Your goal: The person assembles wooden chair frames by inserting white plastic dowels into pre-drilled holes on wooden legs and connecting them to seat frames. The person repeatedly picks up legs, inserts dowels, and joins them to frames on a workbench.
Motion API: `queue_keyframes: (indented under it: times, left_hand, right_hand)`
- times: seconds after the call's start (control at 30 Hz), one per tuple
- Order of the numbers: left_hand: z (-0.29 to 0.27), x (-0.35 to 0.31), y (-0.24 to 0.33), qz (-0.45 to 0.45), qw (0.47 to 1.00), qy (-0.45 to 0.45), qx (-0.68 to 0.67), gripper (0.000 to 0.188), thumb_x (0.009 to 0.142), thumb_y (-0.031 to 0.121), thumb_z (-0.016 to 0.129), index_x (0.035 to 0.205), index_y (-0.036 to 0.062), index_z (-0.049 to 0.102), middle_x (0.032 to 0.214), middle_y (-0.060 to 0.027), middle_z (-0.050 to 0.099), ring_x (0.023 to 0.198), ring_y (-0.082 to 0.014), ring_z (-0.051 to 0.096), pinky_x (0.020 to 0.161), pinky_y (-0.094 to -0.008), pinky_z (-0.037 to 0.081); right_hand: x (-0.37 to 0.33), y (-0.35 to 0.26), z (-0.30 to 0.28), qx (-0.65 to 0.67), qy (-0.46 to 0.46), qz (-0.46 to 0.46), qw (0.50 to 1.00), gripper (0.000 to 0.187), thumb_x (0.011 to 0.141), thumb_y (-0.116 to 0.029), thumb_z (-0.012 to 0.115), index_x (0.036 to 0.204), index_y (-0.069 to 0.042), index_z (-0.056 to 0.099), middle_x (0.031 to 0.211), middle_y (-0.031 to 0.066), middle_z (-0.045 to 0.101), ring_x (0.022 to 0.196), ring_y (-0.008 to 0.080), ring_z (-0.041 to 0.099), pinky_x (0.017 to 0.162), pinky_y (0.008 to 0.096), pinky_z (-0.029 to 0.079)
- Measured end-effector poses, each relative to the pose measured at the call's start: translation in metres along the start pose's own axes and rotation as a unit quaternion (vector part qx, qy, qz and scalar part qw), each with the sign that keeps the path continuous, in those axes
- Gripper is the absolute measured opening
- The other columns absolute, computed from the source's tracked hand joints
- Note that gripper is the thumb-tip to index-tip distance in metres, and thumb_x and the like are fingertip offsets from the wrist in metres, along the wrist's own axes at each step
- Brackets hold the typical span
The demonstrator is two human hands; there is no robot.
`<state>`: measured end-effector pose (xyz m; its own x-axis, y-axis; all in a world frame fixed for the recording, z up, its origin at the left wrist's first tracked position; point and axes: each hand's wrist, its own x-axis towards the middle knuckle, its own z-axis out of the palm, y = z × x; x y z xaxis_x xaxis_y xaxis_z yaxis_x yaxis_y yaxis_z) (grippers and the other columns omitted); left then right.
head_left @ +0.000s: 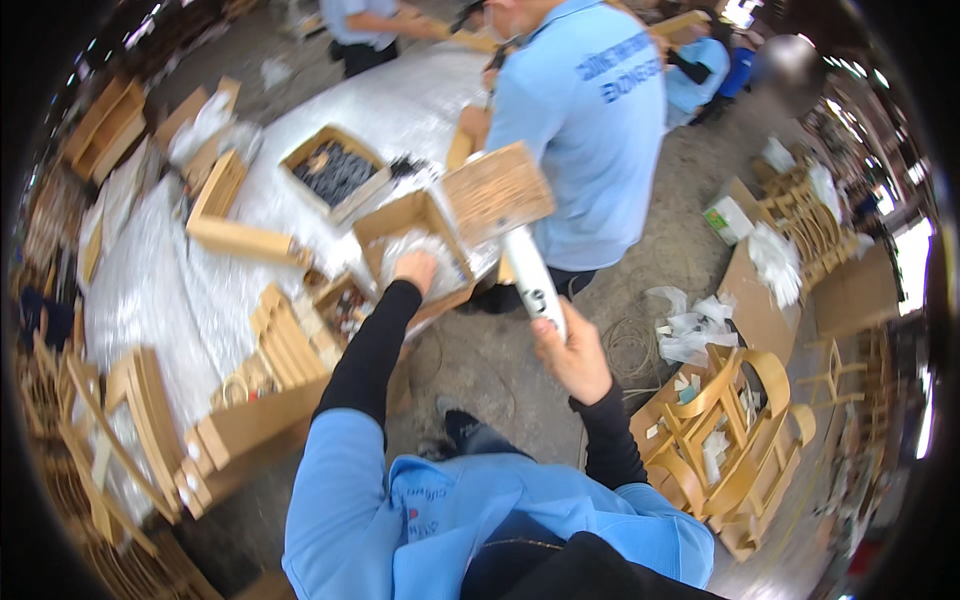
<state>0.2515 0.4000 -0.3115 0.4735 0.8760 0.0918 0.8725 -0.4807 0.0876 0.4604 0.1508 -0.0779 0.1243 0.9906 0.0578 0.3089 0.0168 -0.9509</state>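
Note:
My right hand (577, 357) is wrapped round the white handle of a mallet (497, 193). The mallet's blocky brown head is raised in front of me, with dark marks low on its handle. My left hand (415, 268) reaches down into a cardboard box (402, 215) at the table's near edge. A crumpled clear plastic bag (425, 245) lies in that box, against the hand. My left fingertips are hidden there, so I cannot tell what they hold. Just beyond is another box (335, 172) of dark small parts. A smaller box (347, 305) of small pieces stands beside my left forearm.
The table (160, 300) is covered in plastic film. An angled wooden frame (225, 215) and stacked wooden parts (285, 345) lie on it. A co-worker in a blue shirt (590, 140) stands close ahead. Curved wooden chair parts (725, 430) and a cord (630, 345) are at right.

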Motion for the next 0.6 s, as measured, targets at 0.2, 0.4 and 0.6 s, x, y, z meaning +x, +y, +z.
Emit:
queue_keyframes:
  times: [0.2, 0.4, 0.6]
  left_hand:
    - [-0.085, -0.049, 0.006, -0.149, 0.925, 0.189, -0.293, 0.020, 0.080, 0.024, 0.076, 0.084, 0.0047, 0.076, 0.078, -0.0153, 0.072, 0.077, -0.0302, 0.072, 0.071, -0.0398, 0.057]
    - [-0.265, -0.185, 0.079, -0.058, 0.834, 0.338, -0.432, 0.015, 0.080, 0.001, 0.079, 0.093, 0.0002, 0.073, 0.090, -0.0099, 0.074, 0.072, -0.0148, 0.071, 0.062, -0.0258, 0.055]
    - [-0.327, -0.278, 0.073, 0.000, 0.896, 0.411, -0.169, 0.022, 0.074, 0.005, 0.083, 0.093, 0.0056, 0.073, 0.093, -0.0065, 0.073, 0.071, -0.0187, 0.070, 0.059, -0.0284, 0.055]
  right_hand:
    - [0.011, -0.025, 0.009, -0.022, -0.038, -0.019, 0.999, 0.035, 0.092, -0.031, 0.071, 0.103, 0.001, 0.063, 0.071, 0.0125, 0.061, 0.067, 0.0117, 0.059, 0.063, 0.0325, 0.049]
    - [0.024, -0.057, 0.070, 0.145, -0.127, 0.004, 0.981, 0.028, 0.092, -0.025, 0.073, 0.101, 0.000, 0.067, 0.068, -0.0012, 0.059, 0.055, 0.0043, 0.049, 0.049, 0.0236, 0.038]
    - [0.005, -0.107, 0.114, 0.261, -0.309, 0.013, 0.914, 0.022, 0.092, -0.018, 0.074, 0.098, 0.001, 0.068, 0.058, -0.0031, 0.057, 0.040, 0.0018, 0.042, 0.037, 0.0204, 0.026]
